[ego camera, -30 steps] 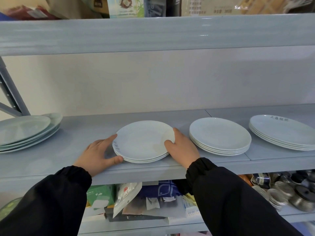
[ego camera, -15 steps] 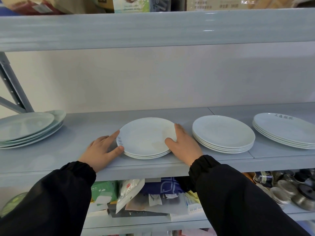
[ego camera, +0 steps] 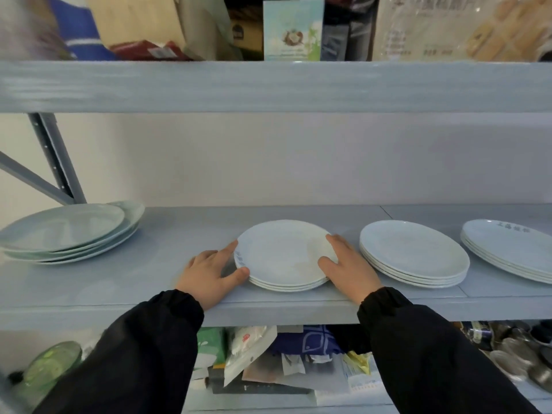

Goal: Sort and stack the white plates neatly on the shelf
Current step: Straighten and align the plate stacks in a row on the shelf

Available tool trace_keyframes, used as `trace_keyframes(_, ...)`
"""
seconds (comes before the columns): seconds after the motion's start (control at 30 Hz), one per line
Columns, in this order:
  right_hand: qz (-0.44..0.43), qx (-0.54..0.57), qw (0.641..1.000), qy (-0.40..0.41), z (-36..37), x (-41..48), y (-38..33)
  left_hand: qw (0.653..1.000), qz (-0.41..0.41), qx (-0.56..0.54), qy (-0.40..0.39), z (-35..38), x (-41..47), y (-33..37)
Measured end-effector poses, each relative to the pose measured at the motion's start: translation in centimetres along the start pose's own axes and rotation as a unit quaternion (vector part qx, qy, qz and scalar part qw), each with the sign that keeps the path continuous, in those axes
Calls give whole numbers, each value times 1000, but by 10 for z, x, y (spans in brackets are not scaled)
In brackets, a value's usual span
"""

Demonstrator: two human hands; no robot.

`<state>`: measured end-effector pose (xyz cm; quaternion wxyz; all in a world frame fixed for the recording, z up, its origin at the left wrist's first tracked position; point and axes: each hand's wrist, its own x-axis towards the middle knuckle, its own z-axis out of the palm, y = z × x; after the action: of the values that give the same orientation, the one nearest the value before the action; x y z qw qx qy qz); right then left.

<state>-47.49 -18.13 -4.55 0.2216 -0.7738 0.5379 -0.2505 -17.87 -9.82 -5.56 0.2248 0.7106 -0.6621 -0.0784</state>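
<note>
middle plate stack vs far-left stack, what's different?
The middle stack is squared up; the left stack is staggered, its plates offset. The middle stack sits between the left hand and right hand, both touching its rim; the left stack is untouched. The middle stack looks whiter, the left stack greenish. Both sit flat on the same shelf.

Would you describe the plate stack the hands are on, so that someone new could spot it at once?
Find the middle grey shelf, which carries four stacks of plates. The stack second from the left sits near the front edge. Only this one has a left hand and right hand against its rim.
</note>
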Motion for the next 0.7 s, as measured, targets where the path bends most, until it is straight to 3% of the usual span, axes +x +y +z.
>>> trace_keyframes(0.1,11,15,1000,-6,-4,-4,-4,999,-1,-28,16,-2,-3,2)
trace_keyframes(0.23,31,72,995,55,-7,-7,-20,986,2,-165,31,-19,-12,-7)
trace_keyframes(0.37,32,75,990,112,0,2,-59,985,26,-154,76,-67,-19,-49)
trace_keyframes(0.53,-75,54,986,140,35,20,-143,963,9,-197,184,-137,-33,-122)
trace_keyframes(0.7,-138,95,982,90,81,30,-217,940,-46,-226,253,-186,-60,-195)
